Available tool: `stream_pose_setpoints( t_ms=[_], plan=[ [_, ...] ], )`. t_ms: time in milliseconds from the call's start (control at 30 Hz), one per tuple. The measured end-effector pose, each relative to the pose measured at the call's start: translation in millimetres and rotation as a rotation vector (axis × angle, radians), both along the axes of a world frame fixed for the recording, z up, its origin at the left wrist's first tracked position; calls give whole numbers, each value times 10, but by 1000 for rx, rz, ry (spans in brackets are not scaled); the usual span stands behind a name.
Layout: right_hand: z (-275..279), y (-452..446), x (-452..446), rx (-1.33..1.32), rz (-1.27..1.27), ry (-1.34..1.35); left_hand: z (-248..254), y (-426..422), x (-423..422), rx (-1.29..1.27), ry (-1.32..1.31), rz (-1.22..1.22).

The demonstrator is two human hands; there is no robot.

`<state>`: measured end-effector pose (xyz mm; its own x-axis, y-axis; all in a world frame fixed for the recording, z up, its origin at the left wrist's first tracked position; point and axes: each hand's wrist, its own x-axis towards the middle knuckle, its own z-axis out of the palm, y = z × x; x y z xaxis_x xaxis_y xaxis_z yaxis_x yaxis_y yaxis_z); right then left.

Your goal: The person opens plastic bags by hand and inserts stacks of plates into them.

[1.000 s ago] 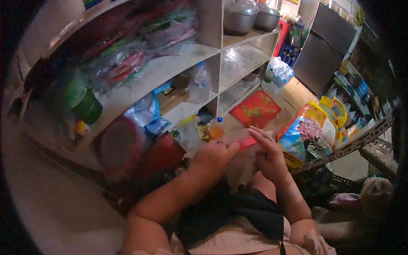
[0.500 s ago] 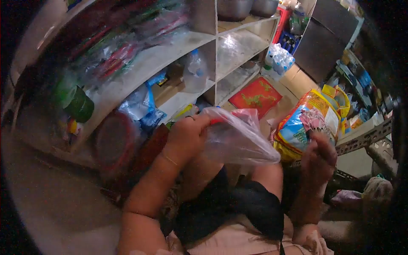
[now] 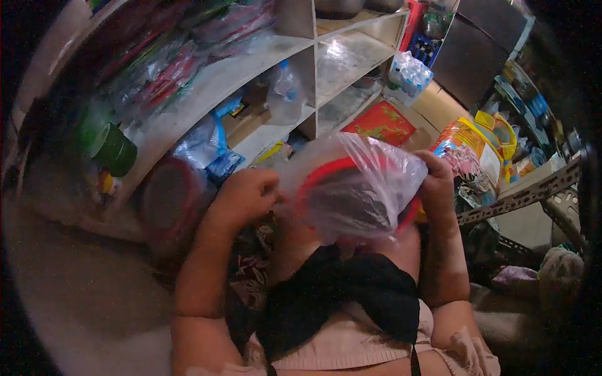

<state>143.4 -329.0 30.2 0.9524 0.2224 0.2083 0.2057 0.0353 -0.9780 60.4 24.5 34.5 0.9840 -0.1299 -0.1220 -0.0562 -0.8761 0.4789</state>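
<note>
A clear plastic bag is spread out above my lap, with a round red rim showing through it. My right hand pinches the bag's right edge. At the bag's left edge, my left hand is closed with curled fingers; the film seems to run into its fingertips. A black cloth lies over my lap, below the bag.
White shelves with plastic packs stand at left and centre. A green container and a red-rimmed round container are at left. A yellow packed bag and a perforated metal bar are at right.
My right hand has come from the far right to the bag's right edge. The bag is now spread wider, and a round red rim shows through it. My left hand has shifted slightly left.
</note>
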Motion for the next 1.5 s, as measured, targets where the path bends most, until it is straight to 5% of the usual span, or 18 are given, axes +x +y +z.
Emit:
stream_pose_setpoints(
  t_ms=[133, 200, 300, 400, 467, 533, 633, 733, 800, 867, 967, 1067, 1133, 1200, 1267, 1300, 1433, 1500],
  plan=[
    [7, 108, -97, -158, 74, -149, 84, -205, -100, -725, 40, 246],
    [78, 177, -161, -167, 181, -159, 255, -519, -123, -1046, -124, 22],
    [244, 449, -345, -133, 124, -263, 196, -888, -122, -1097, -322, -366],
    [-155, 378, -396, -341, 96, -625, 251, -1034, -225, -536, -531, -425],
    [113, 430, -582, 157, 383, 72, 88, -1039, -203, 8, -916, -424],
    [310, 470, -663, 302, 429, 320, -50, -1067, -314, -86, -796, -294],
    [276, 419, -627, 189, 661, -6, -98, -1047, -318, -368, -714, -129],
    [451, 548, -747, 337, 393, 101, 54, -1048, -369, -777, -600, 28],
    [78, 530, -599, 36, 313, -132, 210, -1024, -447, -996, -433, 147],
    [-229, 372, -447, -860, 620, -384, 415, -896, -532, -787, -482, -3],
    [-241, 360, -498, -596, 447, -155, 557, -632, -615, -1177, -750, -102],
    [213, 384, -587, 186, 297, 788, 531, -46, -586, -1455, -709, -223],
    [253, 239, -665, 335, 101, 787, 544, 19, -569, -1623, -628, -355],
    [385, 249, -726, 401, -50, 869, 459, -82, -624, -1260, -186, -61],
    [127, 288, -621, -231, 460, 244, 187, -160, -531, -307, -261, -141],
    [-37, 311, -575, -522, 589, -161, 75, -313, -533, -277, -246, -169],
    [223, 592, -705, -634, 477, -435, 259, -868, -365, -35, -383, -317],
    [371, 650, -665, -570, 343, -1047, 306, -994, -281, 69, -465, -386]
  ],
)
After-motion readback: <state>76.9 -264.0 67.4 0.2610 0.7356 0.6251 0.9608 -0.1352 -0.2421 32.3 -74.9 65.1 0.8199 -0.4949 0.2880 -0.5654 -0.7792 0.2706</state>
